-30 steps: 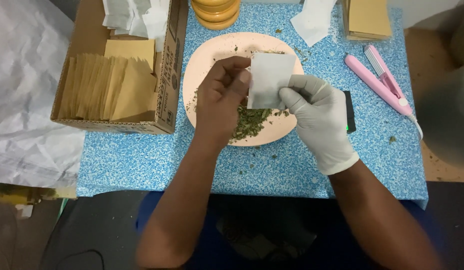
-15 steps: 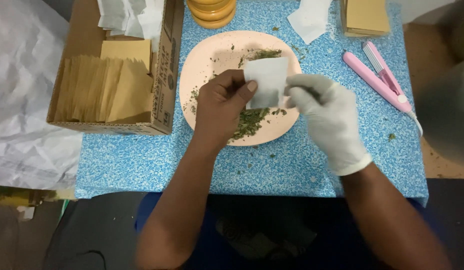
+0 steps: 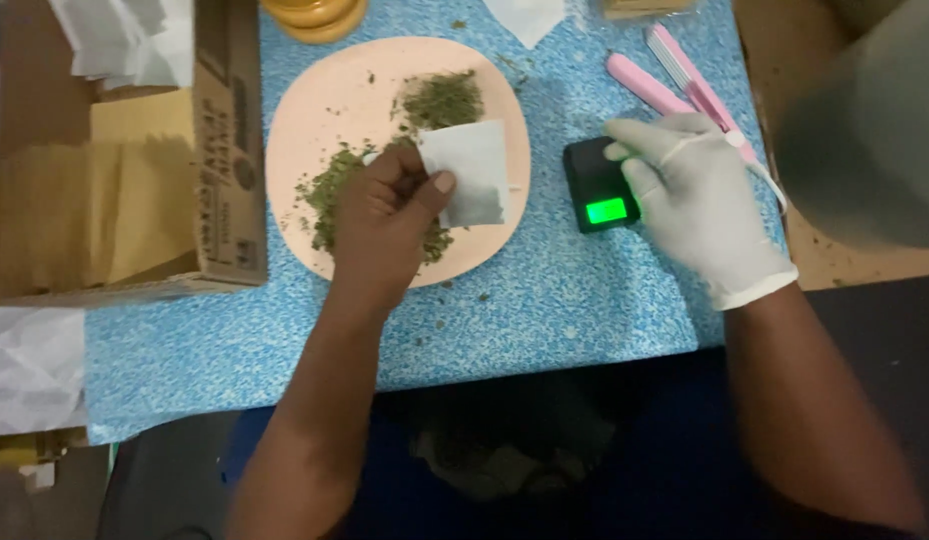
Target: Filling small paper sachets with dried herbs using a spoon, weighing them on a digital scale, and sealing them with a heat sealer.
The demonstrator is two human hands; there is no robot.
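Observation:
My bare left hand pinches a small white paper sachet over a pink round plate strewn with dried green herb flakes. My right hand, in a white glove, rests with fingers spread on the right edge of a small black pocket scale whose display glows green. The scale lies on the blue speckled tabletop just right of the plate.
A cardboard box with tan envelopes and white sachets stands at the left. A pink sealing clip lies behind the scale. A yellow jar and another white sachet sit at the far edge. A grey blurred shape is at the right.
My right hand let go of the sachet and moved right onto the black scale. My left hand keeps the sachet over the plate. The view has come closer.

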